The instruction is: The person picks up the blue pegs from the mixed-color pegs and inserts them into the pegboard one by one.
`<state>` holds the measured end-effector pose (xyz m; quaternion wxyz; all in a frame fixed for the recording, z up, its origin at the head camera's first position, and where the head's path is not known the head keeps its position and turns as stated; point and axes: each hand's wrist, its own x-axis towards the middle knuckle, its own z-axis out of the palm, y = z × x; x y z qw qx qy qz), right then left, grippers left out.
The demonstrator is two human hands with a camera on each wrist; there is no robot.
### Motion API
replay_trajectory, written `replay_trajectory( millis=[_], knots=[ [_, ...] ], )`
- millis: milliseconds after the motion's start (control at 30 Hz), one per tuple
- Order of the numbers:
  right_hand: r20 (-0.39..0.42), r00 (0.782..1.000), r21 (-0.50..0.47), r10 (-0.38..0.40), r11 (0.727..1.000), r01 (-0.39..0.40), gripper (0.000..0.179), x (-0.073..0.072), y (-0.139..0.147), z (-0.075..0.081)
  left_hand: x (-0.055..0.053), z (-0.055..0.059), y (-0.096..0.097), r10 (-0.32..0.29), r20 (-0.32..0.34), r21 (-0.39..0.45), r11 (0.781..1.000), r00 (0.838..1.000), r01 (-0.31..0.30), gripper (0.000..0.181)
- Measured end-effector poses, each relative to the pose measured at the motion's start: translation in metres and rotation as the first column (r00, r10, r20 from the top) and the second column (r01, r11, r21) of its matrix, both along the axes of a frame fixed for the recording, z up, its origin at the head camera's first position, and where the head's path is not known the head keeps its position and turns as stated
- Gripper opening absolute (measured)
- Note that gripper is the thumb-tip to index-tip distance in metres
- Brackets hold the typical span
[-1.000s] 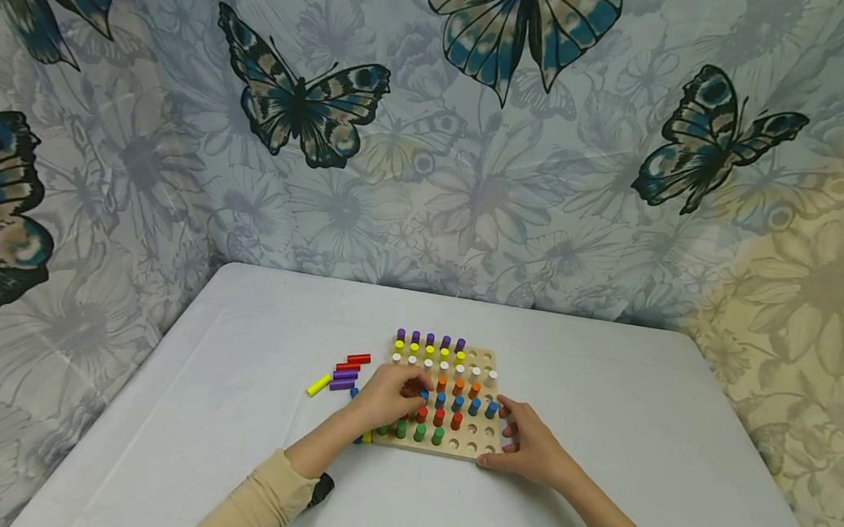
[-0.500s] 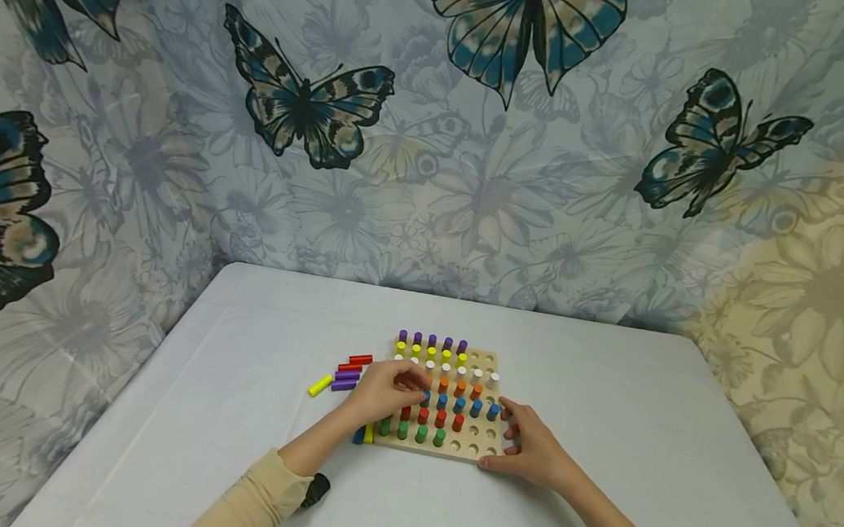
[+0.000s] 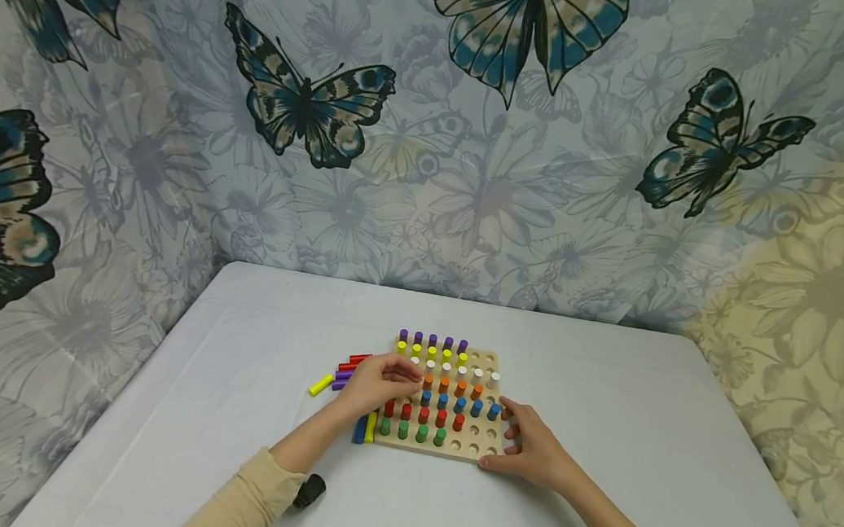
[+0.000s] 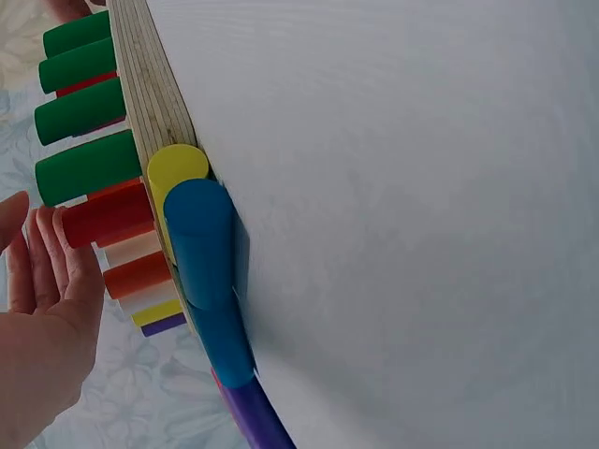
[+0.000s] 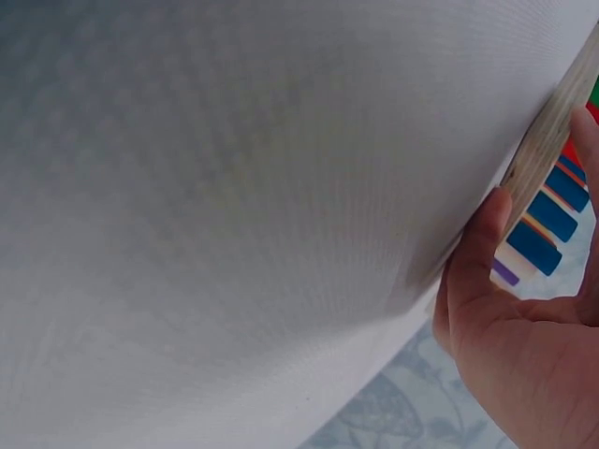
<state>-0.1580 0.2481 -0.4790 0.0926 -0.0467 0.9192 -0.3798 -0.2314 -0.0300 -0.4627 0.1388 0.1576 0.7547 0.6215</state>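
A wooden pegboard (image 3: 462, 456) carries upright cylindrical pegs in rows by colour: green (image 3: 421, 433), red (image 3: 440, 420), blue (image 3: 459, 405), orange, white, yellow and purple. Over its left side hovers my left hand (image 3: 376, 387), fingertips near the orange row, hiding some pegs. The left wrist view gives that hand (image 4: 56, 341) extended fingers and a thumb held apart, with no peg between them, beside a red peg (image 4: 108, 213). My right hand (image 3: 530, 451) holds the board's near right corner. Its bent finger touches the wooden edge (image 5: 543, 140) in the right wrist view.
Left of the board lie loose pegs: a yellow one (image 3: 320, 385), red ones (image 3: 360, 359) and purple ones, partly behind the left hand. A blue peg (image 3: 360, 431) and a yellow peg (image 3: 371, 427) lie against its left edge. White cloth (image 3: 240, 349) covers the table; butterfly-patterned fabric hangs behind.
My left hand has drawn back leftward from the blue row, leaving a blue peg standing where its fingertips were. An unfilled hole beside that peg now shows. My right hand stays at the corner.
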Motion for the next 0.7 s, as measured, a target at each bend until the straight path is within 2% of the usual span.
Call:
replay_trajectory(
  millis=[133,233,367,700],
  knots=[
    [-0.007,1.000,-0.005,0.005,1.000,-0.005,0.101,0.001,0.000,0.000,0.006,0.014,-0.005,0.005,0.016,0.059,0.998,1.000,-0.006,0.024],
    [-0.013,1.000,-0.006,0.011,1.000,-0.011,0.101,0.001,0.000,0.000,0.006,0.014,-0.008,0.020,0.060,0.099,0.995,0.998,-0.025,0.026],
    [-0.013,1.000,-0.003,0.009,1.000,-0.009,0.100,0.001,0.000,0.000,0.000,-0.001,-0.011,0.057,0.103,0.143,0.987,0.993,-0.072,0.030],
    [-0.006,1.000,-0.005,0.004,1.000,-0.004,0.101,0.001,0.000,0.000,-0.002,-0.005,-0.023,0.128,0.161,0.187,0.970,0.979,-0.157,0.028]
  ],
)
